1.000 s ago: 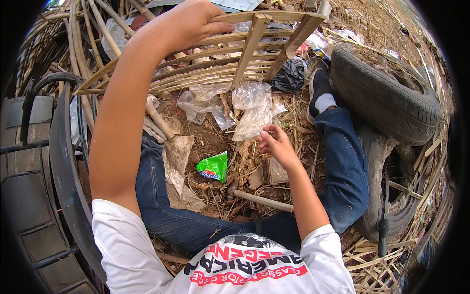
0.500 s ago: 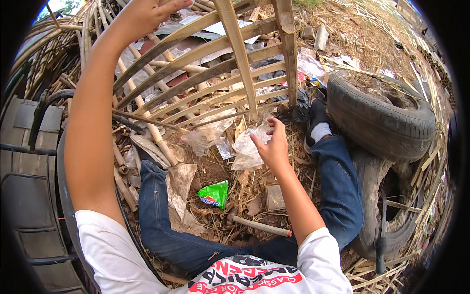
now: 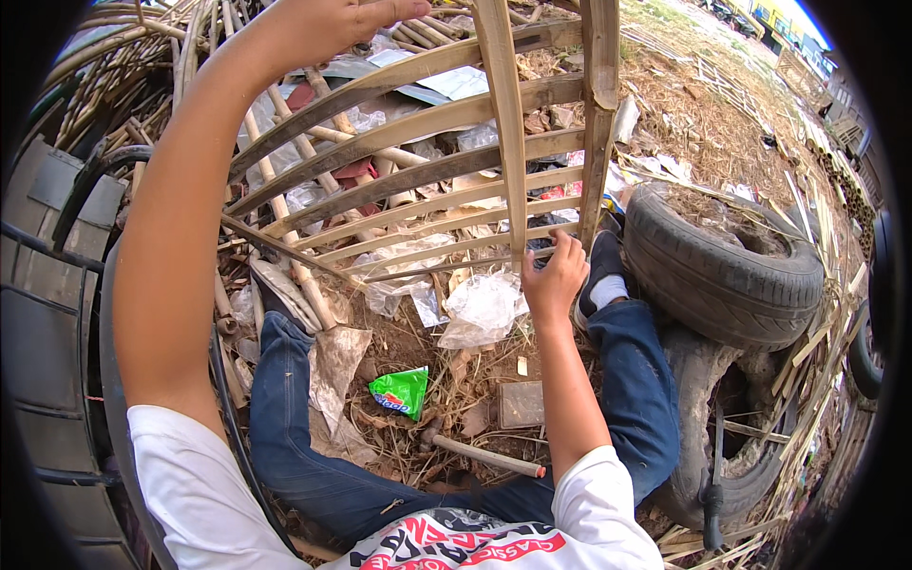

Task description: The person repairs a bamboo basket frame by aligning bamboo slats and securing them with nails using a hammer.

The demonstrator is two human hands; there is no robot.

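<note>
A slatted bamboo panel (image 3: pixel 514 123) stands tilted in front of me, its curved cross slats joined to two upright strips. My left hand (image 3: pixel 332 27) is at the top edge of the view, above the panel's visible upper slats. One digit points right; the other fingers and any grip are cut off. My right hand (image 3: pixel 554 277) is raised at the panel's lower right, beside the foot of an upright strip. Its fingers are bent and apart from the thumb, with nothing visible between them. Whether its fingertips touch the lowest slat I cannot tell.
Between my legs lie clear plastic (image 3: pixel 482 309), a green packet (image 3: pixel 401 392), a flat brownish block (image 3: pixel 522 406) and a short stick (image 3: pixel 486 456). Two worn tires (image 3: pixel 703 271) are stacked at right. Bamboo poles (image 3: pixel 195 47) pile at far left, beside a dark metal frame (image 3: pixel 47 361).
My right hand has moved up toward the panel's lower right corner. The panel and my left hand appear farther right, while the ground items appear shifted left.
</note>
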